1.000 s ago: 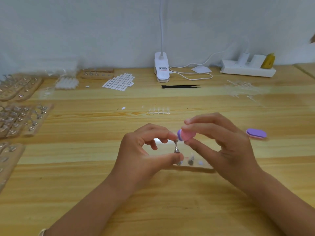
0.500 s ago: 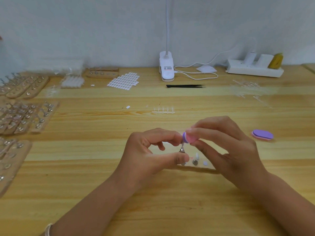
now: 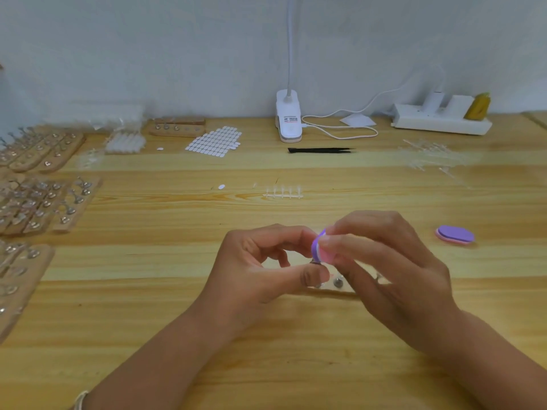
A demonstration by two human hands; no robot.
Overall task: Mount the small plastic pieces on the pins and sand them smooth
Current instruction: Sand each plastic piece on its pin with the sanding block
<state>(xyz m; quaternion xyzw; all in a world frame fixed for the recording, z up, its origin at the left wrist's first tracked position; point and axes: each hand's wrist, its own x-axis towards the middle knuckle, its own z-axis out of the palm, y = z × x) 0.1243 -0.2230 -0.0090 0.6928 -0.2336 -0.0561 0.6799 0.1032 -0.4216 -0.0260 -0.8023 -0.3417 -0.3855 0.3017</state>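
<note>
pale yellow wood with a long streaky grain makes the table [image 3: 177, 321]. above its near middle two bare hands meet. the left hand [image 3: 260, 270] has forefinger and thumb curled into a ring and pinches one small grey metal pin [image 3: 314, 263] between their tips, with the other fingers tucked behind. what shows of the pin stands about upright. its top end is against the lower edge of the sanding block [image 3: 321, 247] and its foot is hidden by the thumb. what sits on the pin's top i cannot tell, for the block covers that spot.

the right hand [image 3: 393, 273] pinches the block, thumb below and bent fingers above. the block is a soft oval pad with a pink foam core and a purple skin. it stands on edge, long axis near upright, purple face turned to the left hand. a second block [image 3: 455, 235] of the same make lies flat on the table well to the right, long axis left to right.

one round metal base [image 3: 337, 282] sits on the table just under the hands. farther back lie one clear plastic sprue [image 3: 283, 193] with five tips pointing to the far wall, one loose white oval [image 3: 221, 187], a sheet of white ovals [image 3: 214, 142] and one pair of matt black tweezers [image 3: 321, 150] pointing right. wooden strips [image 3: 44, 202] studded with metal pins fill the left edge.
</note>
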